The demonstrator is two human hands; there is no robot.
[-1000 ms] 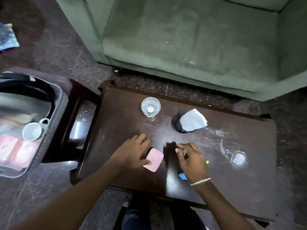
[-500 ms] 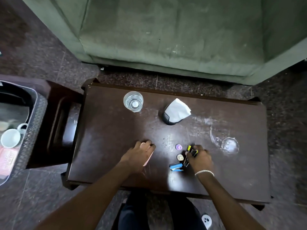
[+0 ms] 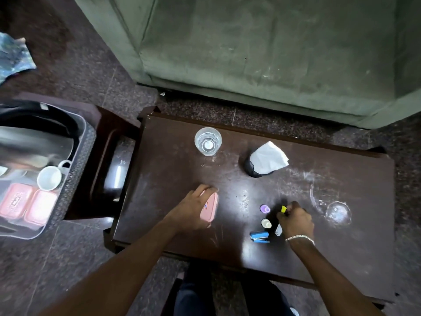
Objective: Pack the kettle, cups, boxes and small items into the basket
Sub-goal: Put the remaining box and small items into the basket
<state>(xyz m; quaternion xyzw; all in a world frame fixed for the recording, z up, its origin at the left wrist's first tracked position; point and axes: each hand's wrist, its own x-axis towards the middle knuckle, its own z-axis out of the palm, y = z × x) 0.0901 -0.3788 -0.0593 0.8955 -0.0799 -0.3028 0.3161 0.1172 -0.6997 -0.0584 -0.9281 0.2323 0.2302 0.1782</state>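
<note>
My left hand (image 3: 190, 212) grips a small pink box (image 3: 209, 209) on edge over the dark wooden table (image 3: 173, 179). My right hand (image 3: 296, 221) is closed around a yellow-tipped marker (image 3: 283, 209) and other small items on the table. Beside it lie a purple cap (image 3: 265, 208), a small white bottle (image 3: 265, 223) and a blue stapler (image 3: 260, 237). At the left, the grey basket (image 3: 78, 165) holds a dark kettle (image 3: 34, 135), a white cup (image 3: 49, 178) and two pink boxes (image 3: 27, 205).
A glass of water (image 3: 208, 140) and a black holder with white tissue (image 3: 265, 160) stand at the table's far side. An overturned clear glass (image 3: 337, 212) lies at the right. A green sofa (image 3: 262, 49) is behind the table. The basket rests on a dark side table (image 3: 109, 156).
My left hand has tilted the pink box up on its edge and closed around it. My right hand has gathered small items by the marker. The head view shifted.
</note>
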